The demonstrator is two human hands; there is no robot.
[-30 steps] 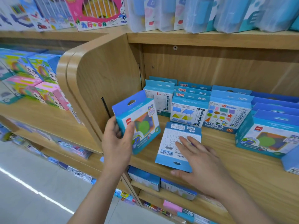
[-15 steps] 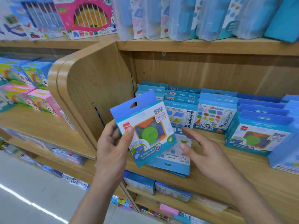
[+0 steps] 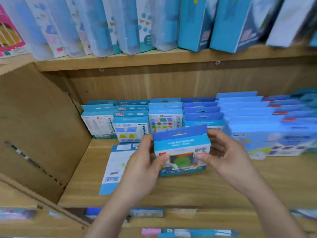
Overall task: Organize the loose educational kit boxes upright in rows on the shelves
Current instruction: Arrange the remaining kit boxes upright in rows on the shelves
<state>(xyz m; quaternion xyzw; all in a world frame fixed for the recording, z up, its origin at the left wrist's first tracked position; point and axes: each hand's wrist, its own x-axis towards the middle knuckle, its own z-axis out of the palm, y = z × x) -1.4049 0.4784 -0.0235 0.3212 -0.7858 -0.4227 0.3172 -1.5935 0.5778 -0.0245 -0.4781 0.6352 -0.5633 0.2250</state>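
On the wooden shelf, a white-and-blue kit box is seen lying flat at the left. A blue kit box is held upright just above the shelf, gripped by the left hand and the right hand, fingers closed on its sides. Rows of upright kit boxes are ranged behind.

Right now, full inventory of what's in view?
held kit box: one, blue with a green disc picture, upright, above the middle shelf, in front of the rows
flat kit box: one, white and blue, lying face down on the shelf, left of the held one
upright kit boxes: several rows, blue and white, back of the shelf
middle shelf: one, light wood
tall packs: many, blue and translucent, top shelf
left hand: grip on the box's left edge
right hand: grip on its right edge
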